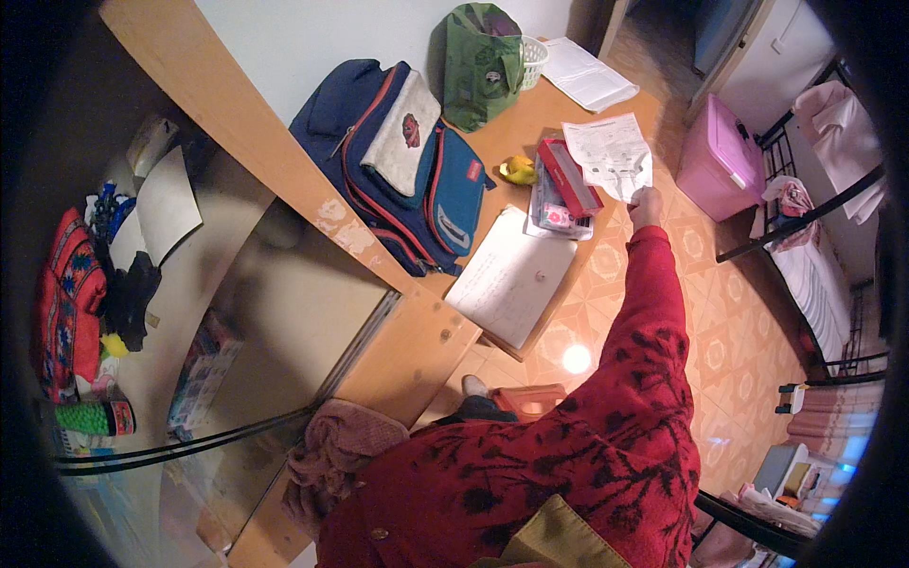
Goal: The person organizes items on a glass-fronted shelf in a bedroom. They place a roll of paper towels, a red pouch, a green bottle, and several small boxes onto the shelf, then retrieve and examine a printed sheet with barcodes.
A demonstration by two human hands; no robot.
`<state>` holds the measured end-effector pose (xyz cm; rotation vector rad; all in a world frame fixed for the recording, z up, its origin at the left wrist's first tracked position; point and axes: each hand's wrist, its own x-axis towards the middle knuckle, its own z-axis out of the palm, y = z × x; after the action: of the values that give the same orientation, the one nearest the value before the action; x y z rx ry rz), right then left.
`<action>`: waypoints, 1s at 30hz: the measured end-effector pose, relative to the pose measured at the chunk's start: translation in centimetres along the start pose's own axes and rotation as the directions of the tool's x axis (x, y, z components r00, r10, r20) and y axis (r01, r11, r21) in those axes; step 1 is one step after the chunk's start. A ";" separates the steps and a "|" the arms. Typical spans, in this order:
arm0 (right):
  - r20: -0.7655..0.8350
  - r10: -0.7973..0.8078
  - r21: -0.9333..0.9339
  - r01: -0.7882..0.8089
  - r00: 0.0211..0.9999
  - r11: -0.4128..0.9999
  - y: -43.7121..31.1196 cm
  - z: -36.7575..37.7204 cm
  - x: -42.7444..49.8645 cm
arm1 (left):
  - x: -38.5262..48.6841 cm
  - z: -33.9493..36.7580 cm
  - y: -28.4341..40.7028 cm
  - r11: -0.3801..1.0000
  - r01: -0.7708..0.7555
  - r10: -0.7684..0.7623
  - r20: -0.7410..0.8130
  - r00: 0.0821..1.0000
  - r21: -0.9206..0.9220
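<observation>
My right hand point(645, 207), at the end of a red patterned sleeve, grips the lower corner of a printed sheet of paper point(612, 156). The sheet is raised at the edge of a wooden desk and bears writing. Just left of it, an open red box point(568, 177) lies on a pile with a flowered case point(556, 215). Beside the pile is a yellow-green peel or fruit point(518, 170). Nearer to me an open notebook point(515, 273) with handwriting lies on the desk. My left hand is out of view.
A blue school backpack point(398, 156), a green bag point(483, 71), a white plastic basket point(532, 60) and more papers point(588, 74) stand or lie on the desk. A pink lidded bin point(721, 160) and a metal-framed bed are right. Glass-doored shelving is left; an orange stool point(529, 401) is below.
</observation>
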<state>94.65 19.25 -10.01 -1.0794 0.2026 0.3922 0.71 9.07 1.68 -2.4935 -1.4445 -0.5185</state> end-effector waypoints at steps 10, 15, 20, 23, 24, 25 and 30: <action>0.525 0.075 -0.146 0.003 0.848 0.989 1.1 2.5 -19.2 | 0.9 -0.1 0.0 1.000 -0.011 0.011 0.003 1.000 -0.007; 0.604 -0.024 -0.098 0.104 0.797 0.990 4.5 3.4 -31.1 | 1.0 0.4 -0.6 0.999 -0.036 0.036 0.005 0.999 -0.034; 0.582 0.015 -0.306 0.201 0.813 0.931 6.9 3.3 -40.8 | 2.9 -0.1 0.1 0.996 -0.055 0.057 0.018 0.998 -0.068; 0.610 0.047 -0.367 0.230 0.791 0.901 7.3 3.0 -45.1 | 5.3 -1.3 1.4 0.992 -0.052 0.054 0.016 0.998 -0.117; 0.617 0.075 -0.439 0.263 0.784 0.859 6.8 2.5 -46.0 | 6.3 -1.9 2.0 0.987 -0.043 0.046 0.019 0.999 -0.153; 0.647 0.050 -0.398 0.281 0.761 0.873 6.4 2.5 -46.6 | 7.4 -2.6 2.8 0.981 -0.036 0.041 0.023 0.999 -0.190; 0.858 -0.170 -0.176 0.589 0.484 0.789 3.8 2.9 -49.3 | 15.3 -4.8 8.9 0.720 0.120 0.009 0.182 0.983 -0.684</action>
<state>47.99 12.93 5.45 -1.2522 -1.0367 0.4887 14.47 15.11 12.13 -3.1362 -1.6097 -1.0515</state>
